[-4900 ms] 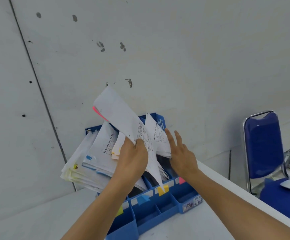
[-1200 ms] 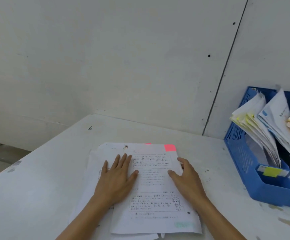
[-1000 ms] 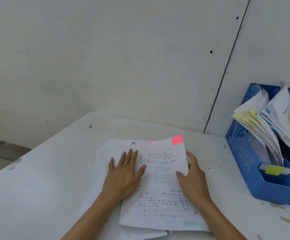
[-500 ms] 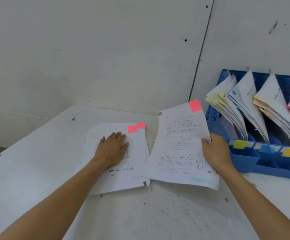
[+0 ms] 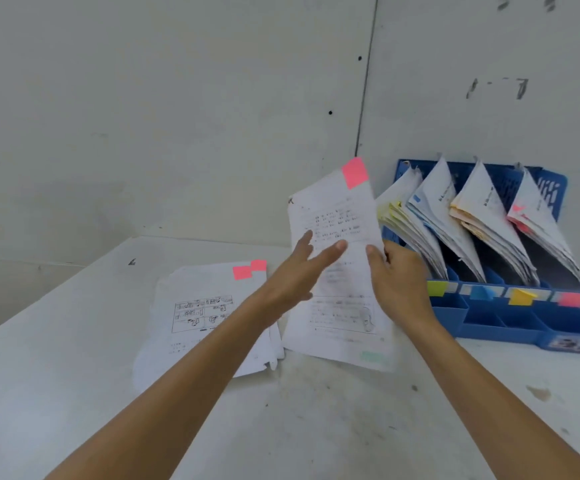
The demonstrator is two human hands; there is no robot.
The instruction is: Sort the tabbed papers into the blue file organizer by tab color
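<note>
My right hand (image 5: 397,280) grips the right edge of a printed sheet (image 5: 337,317) with a pink tab at its top corner, held tilted above the table. My left hand (image 5: 299,275) reaches across with straight fingers at the sheet's left side. A small stack of papers (image 5: 198,317) with two pink tabs lies flat on the table to the left. The blue file organizer (image 5: 500,313) stands at the right against the wall. Its four slots hold leaning papers, and its front rail carries yellow-green, blue, yellow and pink labels. The pink slot is the rightmost.
The white table (image 5: 316,417) meets a grey panelled wall (image 5: 177,116) behind. Its left edge drops off at the far left. Small stains mark the tabletop near the organizer.
My right hand lifted the pink-tabbed sheet higher and more upright, toward the organizer. My left hand left the flat stack and came up to the sheet's left side.
</note>
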